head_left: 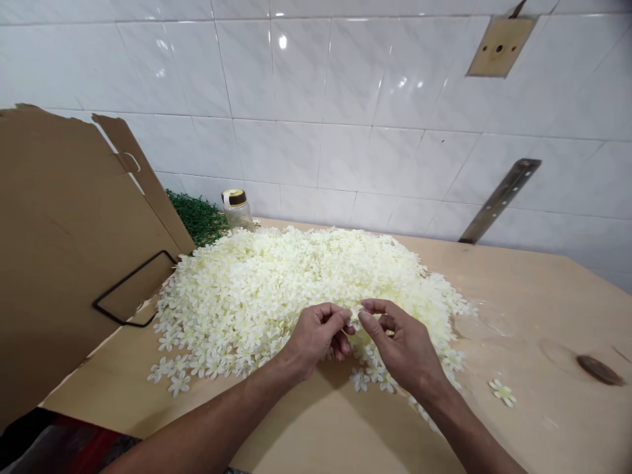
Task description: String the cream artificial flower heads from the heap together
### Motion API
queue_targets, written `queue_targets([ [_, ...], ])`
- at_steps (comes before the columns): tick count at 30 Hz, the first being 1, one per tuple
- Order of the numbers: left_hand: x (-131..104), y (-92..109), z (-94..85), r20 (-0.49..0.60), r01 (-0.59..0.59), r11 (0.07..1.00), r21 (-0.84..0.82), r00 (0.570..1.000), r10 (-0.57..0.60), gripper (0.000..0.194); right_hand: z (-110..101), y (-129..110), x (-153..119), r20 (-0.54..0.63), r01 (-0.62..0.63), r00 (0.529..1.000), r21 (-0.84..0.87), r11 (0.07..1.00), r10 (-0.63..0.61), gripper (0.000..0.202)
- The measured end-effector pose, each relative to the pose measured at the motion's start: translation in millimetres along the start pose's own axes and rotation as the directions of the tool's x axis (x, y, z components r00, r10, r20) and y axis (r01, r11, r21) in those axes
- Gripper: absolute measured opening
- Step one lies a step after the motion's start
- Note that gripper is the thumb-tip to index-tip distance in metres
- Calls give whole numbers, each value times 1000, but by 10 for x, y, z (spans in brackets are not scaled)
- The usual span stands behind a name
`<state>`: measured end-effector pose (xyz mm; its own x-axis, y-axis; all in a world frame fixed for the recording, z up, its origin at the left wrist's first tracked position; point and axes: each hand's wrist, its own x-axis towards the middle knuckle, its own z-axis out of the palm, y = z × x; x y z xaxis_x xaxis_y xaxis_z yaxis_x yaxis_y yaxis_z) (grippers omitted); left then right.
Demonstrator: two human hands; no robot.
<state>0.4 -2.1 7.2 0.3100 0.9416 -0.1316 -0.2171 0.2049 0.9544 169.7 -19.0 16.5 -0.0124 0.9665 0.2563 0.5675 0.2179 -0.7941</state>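
A large heap of white artificial flowers (286,276) with pale yellow centres covers the middle of the table. At its near edge, my left hand (316,336) pinches a small white artificial flower (354,320) between thumb and forefinger. My right hand (402,342) meets it from the other side, its thumb and forefinger closed in at the flower's edge. Part of the flower is hidden behind the fingertips. Below my right hand, a few loose blossoms (360,379) lie on the tabletop.
An upright cardboard sheet (74,237) stands at the left, with a black wire frame (118,319) against it. Behind the heap are a lidded bottle (237,212) and green plastic foliage (195,216). One flower (502,392) lies apart on the table (523,283). A metal bracket (501,201) leans at the tiled wall.
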Motion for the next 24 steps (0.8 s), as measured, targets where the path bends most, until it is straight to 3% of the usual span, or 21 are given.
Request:
queue_targets([
  [3, -11, -43, 4, -9, -118, 984, 131, 993, 120, 38, -33, -12, 20, 129, -91, 988, 82, 992, 80, 42],
  [7, -25, -101, -5, 3, -179, 963, 200, 983, 182, 38, -45, -8, 33, 192, -189, 969, 167, 968, 156, 42],
  [10, -24, -113, -5, 8, -171, 966, 196, 985, 173, 39, -49, 8, 32, 210, -232, 958, 171, 958, 194, 42],
  [24, -15, -21, 17, 38, -56, 998, 0, 998, 56, 40, -44, 20, 10, 202, -169, 971, 195, 966, 129, 46],
])
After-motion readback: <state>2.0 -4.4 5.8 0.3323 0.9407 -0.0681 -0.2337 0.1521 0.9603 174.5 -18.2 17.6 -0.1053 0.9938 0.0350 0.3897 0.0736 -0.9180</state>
